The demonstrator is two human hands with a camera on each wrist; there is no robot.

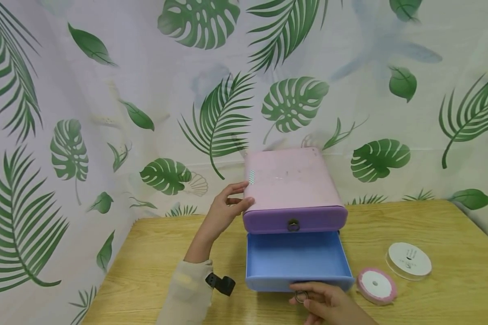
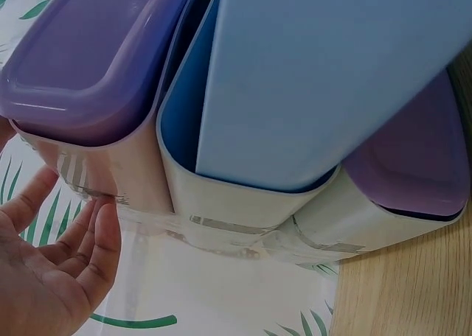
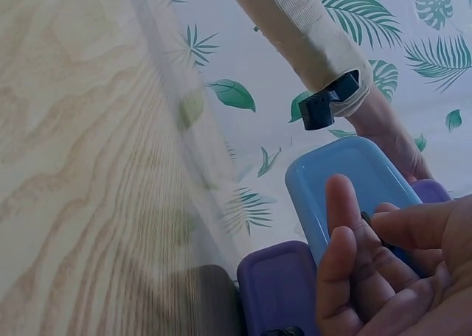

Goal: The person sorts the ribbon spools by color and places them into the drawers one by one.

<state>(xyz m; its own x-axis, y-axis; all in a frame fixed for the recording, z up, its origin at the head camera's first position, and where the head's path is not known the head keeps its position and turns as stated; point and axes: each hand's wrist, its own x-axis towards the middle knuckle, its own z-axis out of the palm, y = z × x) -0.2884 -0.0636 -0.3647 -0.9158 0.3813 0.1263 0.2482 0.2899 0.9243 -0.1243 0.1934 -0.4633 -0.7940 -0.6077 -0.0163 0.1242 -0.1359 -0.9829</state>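
Note:
A small chest with a pale pink top [image 1: 286, 178] stands on the table, with drawers stacked one above another. My left hand [image 1: 223, 210] touches the chest's left side near the top, its fingers spread and slightly bent. In the left wrist view its fingertips lie against the pink side wall [image 2: 140, 177]. The blue middle drawer [image 1: 297, 255] is pulled well out, and nothing shows inside it. My right hand [image 1: 329, 304] pinches the metal ring pull [image 1: 301, 296] on its front. A purple top drawer [image 1: 264, 222] is closed; a purple bottom drawer [image 2: 420, 155] sits below the blue one.
Right of the chest lie a white ribbon spool [image 1: 408, 259] and a pink-edged ribbon spool [image 1: 376, 285]. The wooden table [image 1: 146, 262] reaches back to a leaf-print cloth [image 1: 118, 90] behind the chest. A black wrist camera [image 1: 223, 284] sits on the left sleeve.

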